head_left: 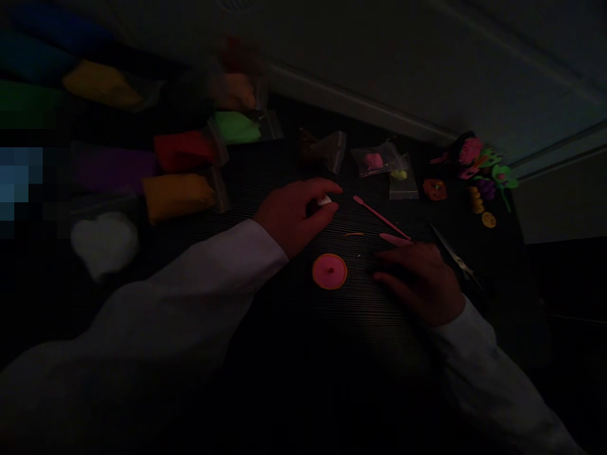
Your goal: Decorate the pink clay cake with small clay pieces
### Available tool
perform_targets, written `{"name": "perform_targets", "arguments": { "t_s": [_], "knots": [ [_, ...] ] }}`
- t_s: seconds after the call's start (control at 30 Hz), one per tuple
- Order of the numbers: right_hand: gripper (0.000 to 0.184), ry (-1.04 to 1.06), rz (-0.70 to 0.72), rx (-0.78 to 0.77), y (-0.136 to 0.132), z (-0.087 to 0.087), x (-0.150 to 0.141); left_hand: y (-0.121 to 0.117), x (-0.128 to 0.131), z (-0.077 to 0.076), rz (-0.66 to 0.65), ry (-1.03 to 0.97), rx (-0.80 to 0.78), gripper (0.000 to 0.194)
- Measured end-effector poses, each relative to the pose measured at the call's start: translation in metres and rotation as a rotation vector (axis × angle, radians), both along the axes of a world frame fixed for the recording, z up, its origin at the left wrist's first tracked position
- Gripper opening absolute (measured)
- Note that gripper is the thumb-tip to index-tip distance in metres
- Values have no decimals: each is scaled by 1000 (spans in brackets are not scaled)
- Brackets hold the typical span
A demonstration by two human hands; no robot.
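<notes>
My left hand (301, 215) hovers over the middle of the dark table, its fingers curled around a small white lump of clay (324, 201). Thumb and forefinger tips are apart in front of the lump. Below it lies a flat pink clay disc (339, 276) with an orange rim and a small darker dot at its centre. My right hand (422, 278) is low over the table to the right of the disc, thumb and forefinger apart with nothing visible between them. A pink plastic clay knife (394, 240) is partly covered by that hand. A thin orange clay strip (353, 234) lies between the hands.
A pink modelling stick (382, 217) and scissors (458, 258) lie nearby. Bags of coloured clay, including red (187, 151), orange (179, 197) and white (105, 241), spread along the left. Small bags (374, 161) and finished clay figures (474, 161) sit at the back right, near the wall.
</notes>
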State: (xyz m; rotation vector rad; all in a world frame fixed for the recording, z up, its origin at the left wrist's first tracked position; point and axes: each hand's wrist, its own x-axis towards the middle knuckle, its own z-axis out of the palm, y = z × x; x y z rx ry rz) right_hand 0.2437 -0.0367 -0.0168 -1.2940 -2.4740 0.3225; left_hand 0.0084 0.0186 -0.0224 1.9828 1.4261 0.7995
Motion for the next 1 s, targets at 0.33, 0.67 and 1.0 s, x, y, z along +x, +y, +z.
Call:
{"name": "perform_targets", "arguments": {
  "t_s": [0.33, 0.67, 1.0],
  "knots": [
    [10, 12, -28, -8, -1, 1, 0, 0, 0, 0, 8, 8, 4, 32],
    [12, -39, -44, 90, -11, -1, 3, 0, 1, 1, 7, 7, 1, 31],
    [11, -56, -25, 76, -10, -2, -1, 0, 0, 0, 6, 11, 3, 31]
  ]
}}
